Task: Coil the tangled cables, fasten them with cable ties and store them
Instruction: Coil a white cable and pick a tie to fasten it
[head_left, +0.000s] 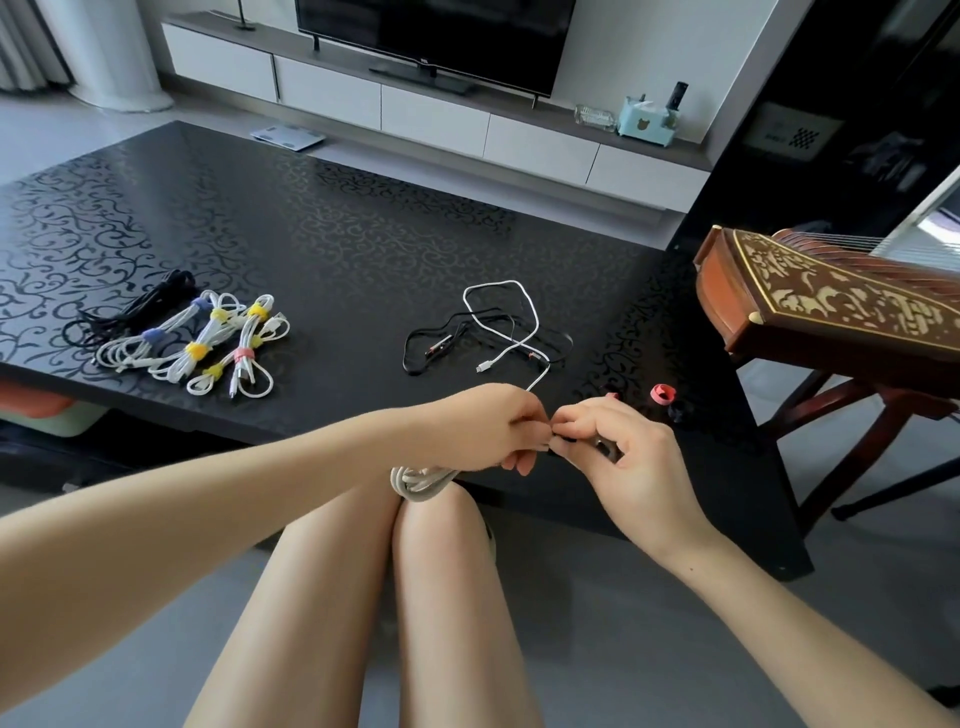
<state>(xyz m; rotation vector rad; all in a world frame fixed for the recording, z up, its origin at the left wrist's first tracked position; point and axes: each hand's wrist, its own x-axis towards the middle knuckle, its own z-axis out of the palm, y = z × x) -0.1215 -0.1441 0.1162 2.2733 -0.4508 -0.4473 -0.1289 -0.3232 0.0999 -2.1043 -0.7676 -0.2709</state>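
Knees (415, 512) just below the tabletop (337, 234) edge, left hand (483, 431) is gripping the white coil (418, 480), right hand (634, 457) is pinching a likely dark tie (602, 448), best wrapping it snug mid-coil.

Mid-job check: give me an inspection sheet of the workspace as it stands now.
Surface: black patterned table, glossy.
Job's things: tied bundles lie at the left; pink tie roll sits near the right edge.
Clutter: nothing seen.
Hands: left hand pinches the white coil, which hangs below the table edge; right hand grips a dark strip, likely a tie.
Cables: white cable and black cable lie tangled mid-table; the white one runs to the hands.
Surroundings: television ahead, carved zither on a stand at right.
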